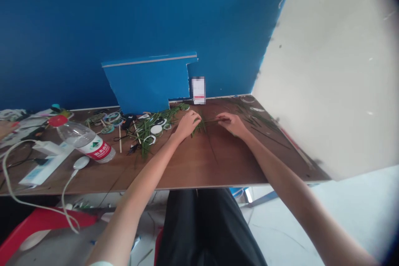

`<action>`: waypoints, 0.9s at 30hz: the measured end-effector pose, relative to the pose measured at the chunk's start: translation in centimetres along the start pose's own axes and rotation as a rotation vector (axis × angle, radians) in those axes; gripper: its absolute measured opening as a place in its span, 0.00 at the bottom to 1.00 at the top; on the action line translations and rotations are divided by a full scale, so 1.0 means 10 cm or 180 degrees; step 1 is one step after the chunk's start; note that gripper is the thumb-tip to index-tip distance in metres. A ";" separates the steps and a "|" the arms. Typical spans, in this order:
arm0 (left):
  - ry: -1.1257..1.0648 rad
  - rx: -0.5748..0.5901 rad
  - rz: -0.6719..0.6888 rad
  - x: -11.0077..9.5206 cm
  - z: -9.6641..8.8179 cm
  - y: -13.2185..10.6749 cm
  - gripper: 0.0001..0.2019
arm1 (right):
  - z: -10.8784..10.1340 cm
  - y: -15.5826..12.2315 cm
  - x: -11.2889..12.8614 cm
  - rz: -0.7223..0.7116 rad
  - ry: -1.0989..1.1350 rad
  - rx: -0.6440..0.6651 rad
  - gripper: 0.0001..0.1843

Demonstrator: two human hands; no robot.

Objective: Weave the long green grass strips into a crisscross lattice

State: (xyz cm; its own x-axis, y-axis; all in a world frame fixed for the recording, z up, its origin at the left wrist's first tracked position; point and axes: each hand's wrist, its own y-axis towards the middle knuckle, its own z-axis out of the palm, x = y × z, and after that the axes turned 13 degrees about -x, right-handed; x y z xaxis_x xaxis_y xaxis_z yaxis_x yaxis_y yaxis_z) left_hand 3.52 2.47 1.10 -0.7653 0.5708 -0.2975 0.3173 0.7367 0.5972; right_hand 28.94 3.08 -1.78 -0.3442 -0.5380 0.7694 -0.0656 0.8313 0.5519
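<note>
Over the brown table, my left hand (188,124) is closed at the left side of a small bunch of crossed green leaf strips (202,124). Its fingertips press on the strips, partly hiding them. My right hand (233,124) is to the right of the bunch, thumb and fingers pinched on the end of one thin green strip that stretches across from the bunch. One long loose strip trails from the bunch toward the table's front edge. Left of my left hand lies a heap of more green leaf strips (145,126), with white round pieces (156,129) among them.
A phone-like white card or screen (198,90) stands against the blue wall. Leftward are a water bottle (85,141) lying tilted, a power strip (46,164) with cables, and rolls of tape. Loose strips (264,131) lie at right beside a white panel (327,70).
</note>
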 end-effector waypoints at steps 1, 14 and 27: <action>0.0003 0.0055 0.0036 -0.02 0.04 0.05 0.08 | -0.01 0.00 -0.01 -0.0014 -0.0079 -0.0116 0.13; 0.0314 0.0522 -0.0024 -0.31 0.47 0.39 0.06 | -0.10 -0.03 0.05 -0.0045 -0.0369 -0.0955 0.24; 0.0500 0.0809 -0.0093 -0.45 0.68 0.57 0.08 | -0.06 0.00 -0.05 -0.0319 -0.1008 -0.1418 0.24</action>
State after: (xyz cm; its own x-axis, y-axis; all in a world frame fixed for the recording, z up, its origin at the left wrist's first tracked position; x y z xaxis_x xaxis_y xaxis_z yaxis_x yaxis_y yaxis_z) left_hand 12.63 6.58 0.80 -0.8472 0.4995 -0.1812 0.4087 0.8305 0.3784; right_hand 29.73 3.27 -1.96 -0.6258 -0.4863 0.6098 0.2661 0.6019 0.7530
